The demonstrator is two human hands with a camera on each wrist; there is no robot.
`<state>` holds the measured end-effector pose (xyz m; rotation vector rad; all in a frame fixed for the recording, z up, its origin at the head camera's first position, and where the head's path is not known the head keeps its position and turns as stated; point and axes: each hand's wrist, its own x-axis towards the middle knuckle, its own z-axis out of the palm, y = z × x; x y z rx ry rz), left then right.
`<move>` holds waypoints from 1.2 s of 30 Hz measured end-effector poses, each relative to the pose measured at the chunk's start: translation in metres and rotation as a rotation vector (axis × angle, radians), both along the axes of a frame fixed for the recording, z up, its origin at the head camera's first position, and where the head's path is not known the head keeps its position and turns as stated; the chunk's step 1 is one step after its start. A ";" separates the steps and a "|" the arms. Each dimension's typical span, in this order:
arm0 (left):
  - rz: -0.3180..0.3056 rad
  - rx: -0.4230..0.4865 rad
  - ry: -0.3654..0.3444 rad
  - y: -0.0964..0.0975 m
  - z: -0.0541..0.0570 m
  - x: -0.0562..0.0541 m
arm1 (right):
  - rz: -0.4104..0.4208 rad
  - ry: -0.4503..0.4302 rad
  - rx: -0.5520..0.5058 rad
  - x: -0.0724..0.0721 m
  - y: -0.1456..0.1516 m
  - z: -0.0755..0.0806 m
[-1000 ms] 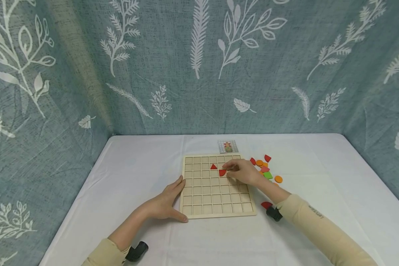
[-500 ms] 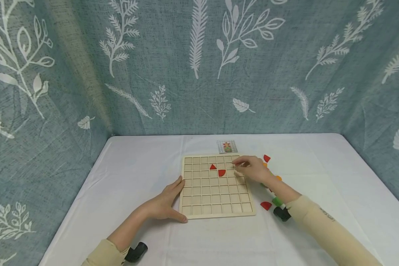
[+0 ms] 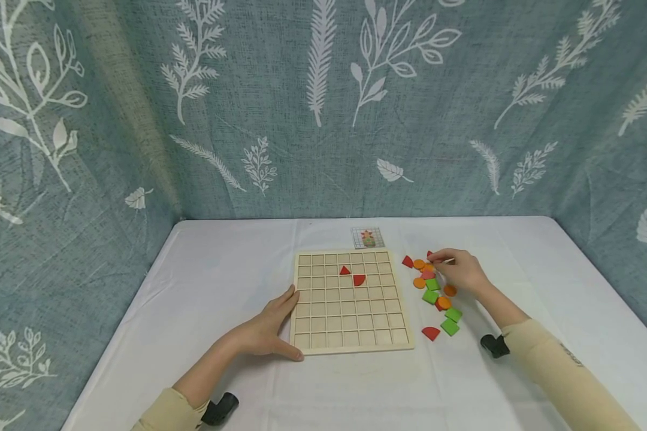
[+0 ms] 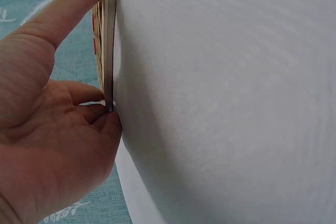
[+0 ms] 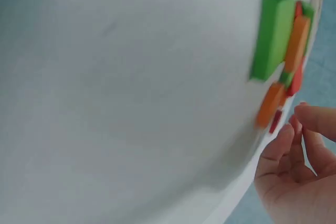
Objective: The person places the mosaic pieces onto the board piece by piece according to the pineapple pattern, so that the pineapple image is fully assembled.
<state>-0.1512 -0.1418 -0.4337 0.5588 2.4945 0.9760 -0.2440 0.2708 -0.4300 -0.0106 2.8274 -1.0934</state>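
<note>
A square wooden grid board (image 3: 350, 340) lies on the table. In its upper part sit a red triangle (image 3: 345, 270) and a red quarter-circle (image 3: 359, 280). My left hand (image 3: 269, 329) rests against the board's left side, thumb at the front-left corner; the left wrist view shows fingertips along the board's edge (image 4: 109, 40). To the right, my right hand (image 3: 459, 270) is over the far side of the loose pieces, its fingertips right at a partly hidden red piece (image 3: 429, 254). The right wrist view shows bent, spaced fingers with nothing visible between them.
Several loose pieces lie right of the board: green squares (image 3: 450, 327), orange discs (image 3: 419, 283) and red pieces, one a quarter-circle (image 3: 431, 333) nearer the front. A small picture card (image 3: 368, 237) lies behind the board. A patterned curtain (image 3: 313, 167) hangs behind the white-covered table.
My right hand has moved right, from above the board beside the red quarter-circle to the far side of the loose pieces, uncovering most of them. My left hand stays at the board's edge.
</note>
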 end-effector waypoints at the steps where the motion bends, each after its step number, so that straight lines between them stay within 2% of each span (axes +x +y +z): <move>1: -0.001 0.001 0.000 0.000 0.000 0.000 | -0.005 -0.004 0.000 0.000 0.002 -0.001; 7: 0.003 0.007 0.000 -0.001 0.000 0.001 | 0.005 -0.024 -0.023 0.000 0.008 -0.006; 21: 0.012 -0.004 0.005 0.001 -0.001 0.001 | 0.032 -0.115 -0.041 -0.001 0.004 -0.005; 36: 0.016 0.002 0.004 0.001 -0.002 0.000 | -0.026 -0.082 0.011 -0.001 0.001 -0.005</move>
